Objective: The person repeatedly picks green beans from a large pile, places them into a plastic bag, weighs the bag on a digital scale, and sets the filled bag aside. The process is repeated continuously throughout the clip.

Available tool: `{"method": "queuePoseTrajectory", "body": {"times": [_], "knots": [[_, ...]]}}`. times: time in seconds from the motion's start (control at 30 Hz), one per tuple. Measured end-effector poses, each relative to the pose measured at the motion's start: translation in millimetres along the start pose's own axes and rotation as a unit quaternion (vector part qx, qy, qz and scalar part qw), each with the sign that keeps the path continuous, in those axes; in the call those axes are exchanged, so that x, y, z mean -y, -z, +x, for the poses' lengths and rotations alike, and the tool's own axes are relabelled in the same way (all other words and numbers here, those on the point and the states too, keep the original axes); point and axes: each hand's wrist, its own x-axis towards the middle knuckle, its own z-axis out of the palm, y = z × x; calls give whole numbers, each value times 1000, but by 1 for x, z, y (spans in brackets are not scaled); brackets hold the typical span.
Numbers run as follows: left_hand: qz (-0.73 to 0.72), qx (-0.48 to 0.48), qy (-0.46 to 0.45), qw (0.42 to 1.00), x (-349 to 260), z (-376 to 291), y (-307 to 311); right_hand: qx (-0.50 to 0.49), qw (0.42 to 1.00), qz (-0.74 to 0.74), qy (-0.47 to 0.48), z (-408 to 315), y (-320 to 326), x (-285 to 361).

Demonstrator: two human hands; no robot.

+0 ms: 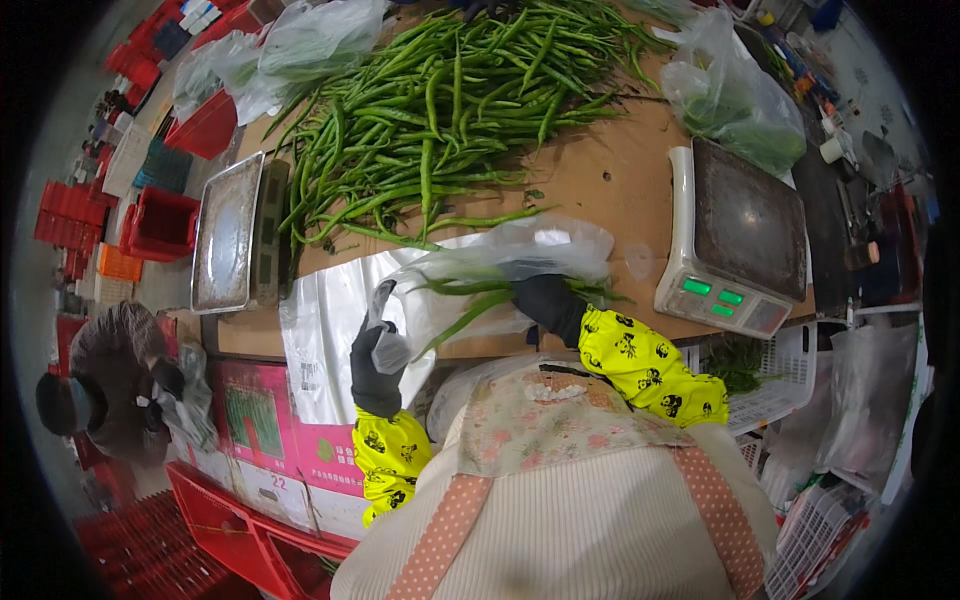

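My left hand (375, 375), in a dark glove, grips the gathered edge of a clear plastic bag (574, 238). The bag lies spread along the table's near side. My right hand (549, 301), gloved too, is closed around a few long green chili peppers (474, 319); they stick out on both sides of it. Plastic film partly covers its fingers. Under the bag and my left hand, flat white plastic bags (321, 341) hang over the table edge. Beyond my hands spreads a large heap of green chili peppers (427, 120).
A lit digital scale (746, 225) stands at the right, another scale (227, 234) at the left. Filled plastic bags (739, 97) lie at the back. A white basket (796, 375) holds greens beside me. At the far left another person (120, 375) handles a bag.
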Motion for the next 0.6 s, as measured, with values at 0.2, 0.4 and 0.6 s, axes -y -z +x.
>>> {"method": "queuePoseTrajectory", "body": {"times": [0.2,0.4,0.6], "knots": [[257,-228,-30,939,-28,-10,-51,58,926,-270,256,0,21,15],[245,-154,-19,957,-35,13,-50,77,906,-323,261,29,42,-1],[143,-215,-49,965,-15,24,-18,305,910,-238,146,18,42,6]]}}
